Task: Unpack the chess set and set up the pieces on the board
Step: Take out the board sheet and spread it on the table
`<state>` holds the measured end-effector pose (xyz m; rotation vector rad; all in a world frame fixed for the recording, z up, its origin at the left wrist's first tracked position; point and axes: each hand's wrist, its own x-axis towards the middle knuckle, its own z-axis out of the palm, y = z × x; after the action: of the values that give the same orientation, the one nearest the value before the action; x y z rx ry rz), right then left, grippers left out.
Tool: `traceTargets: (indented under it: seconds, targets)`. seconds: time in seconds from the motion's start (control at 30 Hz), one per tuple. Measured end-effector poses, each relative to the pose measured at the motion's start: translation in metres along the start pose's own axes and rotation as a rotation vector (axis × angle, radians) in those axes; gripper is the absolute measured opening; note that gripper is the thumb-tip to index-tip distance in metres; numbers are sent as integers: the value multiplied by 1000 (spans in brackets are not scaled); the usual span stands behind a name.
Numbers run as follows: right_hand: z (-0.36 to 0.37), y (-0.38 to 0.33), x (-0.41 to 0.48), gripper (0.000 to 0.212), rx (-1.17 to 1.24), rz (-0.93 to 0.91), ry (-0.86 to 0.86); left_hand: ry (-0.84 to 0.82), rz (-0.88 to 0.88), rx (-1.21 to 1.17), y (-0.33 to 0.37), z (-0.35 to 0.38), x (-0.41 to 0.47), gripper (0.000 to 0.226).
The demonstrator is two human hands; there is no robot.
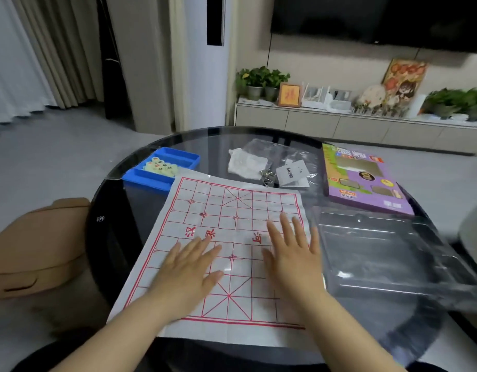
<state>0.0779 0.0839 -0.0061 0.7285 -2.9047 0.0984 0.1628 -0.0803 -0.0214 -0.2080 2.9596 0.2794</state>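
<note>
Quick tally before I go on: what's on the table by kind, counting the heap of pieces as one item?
Paper board: 1
Blue tray: 1
Heap of pieces in the tray: 1 (too blurred to count singly)
Clear bags: 2, as far as I can tell
Purple box: 1
Clear plastic insert: 1
Total: 7

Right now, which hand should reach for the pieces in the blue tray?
Left, probably. The blue tray with the pieces sits off the far left corner of the board, nearer the left hand. The right hand lies flat near the board's right edge and would have to cross over.
</note>
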Motion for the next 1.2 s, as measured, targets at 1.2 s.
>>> traceTargets:
  seconds: [1.2]
  targets:
    - [8, -21, 40, 46, 254, -129, -233, 254, -172, -92, 7, -35, 41, 42]
